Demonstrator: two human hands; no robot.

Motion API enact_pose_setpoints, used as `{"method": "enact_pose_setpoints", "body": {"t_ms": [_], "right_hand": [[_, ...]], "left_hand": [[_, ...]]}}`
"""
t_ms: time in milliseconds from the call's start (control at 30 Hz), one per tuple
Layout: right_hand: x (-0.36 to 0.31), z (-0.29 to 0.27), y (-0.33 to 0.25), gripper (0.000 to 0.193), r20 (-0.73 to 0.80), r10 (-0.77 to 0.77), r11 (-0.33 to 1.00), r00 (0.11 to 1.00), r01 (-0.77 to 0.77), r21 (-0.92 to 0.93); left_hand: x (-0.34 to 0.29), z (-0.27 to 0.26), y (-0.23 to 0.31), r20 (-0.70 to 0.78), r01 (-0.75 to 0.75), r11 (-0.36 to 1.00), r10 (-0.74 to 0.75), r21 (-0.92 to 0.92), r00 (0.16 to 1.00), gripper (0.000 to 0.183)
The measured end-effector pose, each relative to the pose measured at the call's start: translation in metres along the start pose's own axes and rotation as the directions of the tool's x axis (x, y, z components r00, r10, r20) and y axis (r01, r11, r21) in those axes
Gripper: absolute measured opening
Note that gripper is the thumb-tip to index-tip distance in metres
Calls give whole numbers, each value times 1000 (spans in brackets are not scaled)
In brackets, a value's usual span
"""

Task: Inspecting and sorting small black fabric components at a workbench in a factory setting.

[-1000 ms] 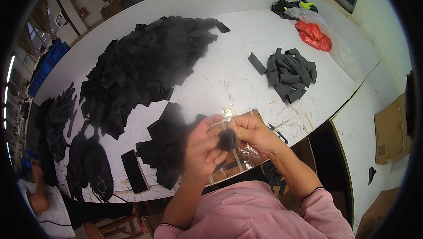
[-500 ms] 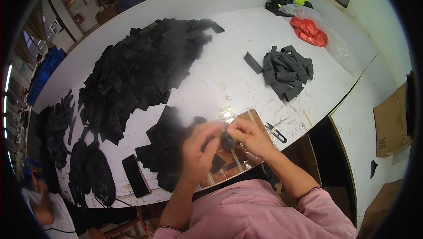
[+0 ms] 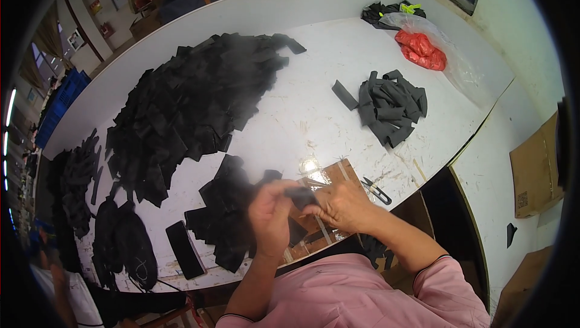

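Observation:
My left hand (image 3: 270, 210) and my right hand (image 3: 344, 206) meet over the front of the table, both closed on one small dark fabric piece (image 3: 300, 197). The piece looks folded or rolled; its exact shape is blurred. Beneath my hands lies a brown wooden board (image 3: 343, 174) with strips of tape across it. Just right of the board are black-handled thread snips (image 3: 377, 191). A pile of black fabric pieces (image 3: 223, 207) spreads beside my left hand, partly covered by it.
A large heap of black fabric pieces (image 3: 193, 98) covers the table's left side. Rolled grey pieces (image 3: 393, 107) lie to the right. Farther back sits a red plastic bag (image 3: 421, 50). A dark rectangular block (image 3: 185, 249) lies front left. Cardboard box (image 3: 534, 171) stands at far right.
The dark piece has turned from an upright hold near my right fingers to lying sideways between both hands. My right hand has shifted slightly down. The view has tilted a little.

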State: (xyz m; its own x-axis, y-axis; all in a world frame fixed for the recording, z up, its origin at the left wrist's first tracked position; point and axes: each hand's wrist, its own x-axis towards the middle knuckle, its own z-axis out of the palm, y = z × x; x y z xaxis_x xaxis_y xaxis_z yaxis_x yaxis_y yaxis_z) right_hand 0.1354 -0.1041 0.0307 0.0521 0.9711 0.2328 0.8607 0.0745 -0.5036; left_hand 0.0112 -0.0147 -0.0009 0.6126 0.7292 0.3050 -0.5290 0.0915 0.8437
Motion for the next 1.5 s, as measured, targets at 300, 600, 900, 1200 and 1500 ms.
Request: {"method": "enact_pose_setpoints", "body": {"t_ms": [300, 600, 900, 1200, 1500], "right_hand": [[-2, 2, 3, 31, -49, 18, 989, 999, -10, 145], [-14, 41, 21, 22, -93, 94, 937, 991, -56, 344], [-20, 45, 24, 28, 22, 201, 952, 979, -201, 233], [-14, 25, 14, 32, -102, 136, 967, 985, -110, 228], [-5, 26, 11, 40, 2, 73, 994, 997, -73, 81]], "left_hand": [[18, 16, 19, 284, 142, 990, -144, 29, 948, 14], [10, 6, -5, 210, 44, 923, -132, 382, 969, 17], [1, -2, -14, 252, 41, 887, -174, 460, 952, 12], [8, 19, 11, 183, 6, 996, -23, 90, 983, 15], [3, 1, 3, 10, -4, 956, 7, -295, 1000, 18]]}}
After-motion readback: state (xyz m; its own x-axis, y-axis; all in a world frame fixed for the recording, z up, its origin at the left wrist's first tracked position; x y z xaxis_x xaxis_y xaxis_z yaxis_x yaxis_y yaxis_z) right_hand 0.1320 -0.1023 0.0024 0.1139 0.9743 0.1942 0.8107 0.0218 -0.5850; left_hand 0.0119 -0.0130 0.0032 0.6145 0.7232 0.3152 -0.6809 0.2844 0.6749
